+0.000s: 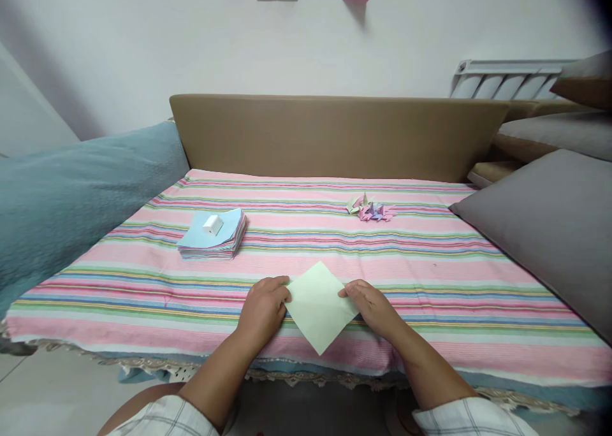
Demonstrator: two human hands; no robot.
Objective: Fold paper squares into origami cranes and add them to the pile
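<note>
A pale green square sheet of paper point(319, 308) lies between my hands, turned so that its corners point left, right, away from me and toward me. My left hand point(264, 305) pinches its left corner between thumb and fingers. At the opposite corner, my right hand point(370, 302) grips the paper, with the thumb on top and the fingers partly hidden. The sheet looks flat, just over the striped cloth. Farther off to the right sits a small cluster of folded paper pieces point(371, 209) in green, pink and purple.
A stack of coloured paper point(208, 237) stands to the left, weighed down by a small white block point(213, 225). Striped cloth point(296, 232) covers the seat. A brown backrest point(335, 136) rises behind; a grey cushion point(549, 225) is at right, a blue-green armrest point(86, 187) at left.
</note>
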